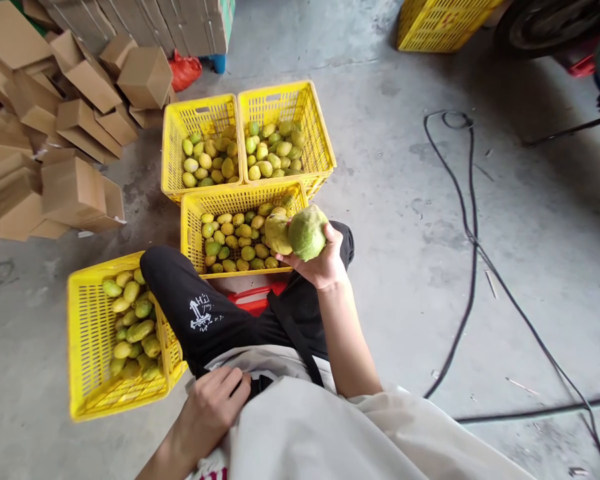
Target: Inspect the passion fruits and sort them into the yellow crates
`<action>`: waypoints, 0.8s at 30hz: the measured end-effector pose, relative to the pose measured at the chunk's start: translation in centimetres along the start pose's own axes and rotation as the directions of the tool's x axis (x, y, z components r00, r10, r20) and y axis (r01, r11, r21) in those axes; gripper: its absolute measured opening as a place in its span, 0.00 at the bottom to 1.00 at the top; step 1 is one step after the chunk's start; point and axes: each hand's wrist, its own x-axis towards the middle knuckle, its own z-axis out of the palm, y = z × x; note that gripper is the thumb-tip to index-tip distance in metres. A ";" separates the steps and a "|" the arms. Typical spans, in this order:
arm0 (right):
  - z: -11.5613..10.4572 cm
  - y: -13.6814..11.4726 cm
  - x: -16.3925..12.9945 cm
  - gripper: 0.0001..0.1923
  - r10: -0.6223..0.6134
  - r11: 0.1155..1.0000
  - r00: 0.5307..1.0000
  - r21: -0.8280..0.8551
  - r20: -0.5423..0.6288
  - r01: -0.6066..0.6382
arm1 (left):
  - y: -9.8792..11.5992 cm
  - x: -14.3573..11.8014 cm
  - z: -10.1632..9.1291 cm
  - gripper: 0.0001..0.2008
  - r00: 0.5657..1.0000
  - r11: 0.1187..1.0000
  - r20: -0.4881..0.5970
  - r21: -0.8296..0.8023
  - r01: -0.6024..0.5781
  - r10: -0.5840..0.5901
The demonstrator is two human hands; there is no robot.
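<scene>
Two big lemons rest in my right hand point(327, 263), held up over the near right side of the front crate. One is a green lemon point(307, 233) with bumpy skin; beside it is a yellower lemon point(277, 232), partly behind the green one. At my waist, my left hand point(215, 400) is closed with its fingers curled against my shirt, next to something black point(260, 385). What those fingers hold, if anything, is hidden. Smaller yellow and green lemons point(237, 233) lie in the yellow front crate point(193, 247) between my knees.
Two more yellow crates point(320, 137) of lemons stand behind the front one. Another lemon-filled crate point(87, 347) is by my left knee. Folded cardboard boxes point(80, 190) pile up at left. A black cable point(473, 267) loops over the floor at right, below a wheel point(535, 33).
</scene>
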 end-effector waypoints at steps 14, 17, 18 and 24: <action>0.7 2.5 1.3 0.21 0.034 0.999 0.997 0.040 0.063 -0.037 | 1.3 2.5 2.0 0.18 0.989 0.965 0.053 -0.235 -0.120 0.136; 0.8 2.8 1.3 0.20 0.049 0.997 0.997 0.055 0.052 -0.052 | 0.6 2.3 1.7 0.18 0.983 0.955 0.003 -0.239 -0.176 0.182; 0.8 2.8 1.3 0.20 0.055 0.997 0.997 0.059 0.047 -0.058 | 0.2 2.3 1.6 0.17 0.977 0.951 -0.013 -0.228 -0.210 0.212; 0.9 2.5 1.2 0.23 0.030 0.999 0.998 0.009 0.050 -0.031 | -2.7 1.5 0.8 0.13 0.937 0.927 0.023 -0.159 -0.340 0.348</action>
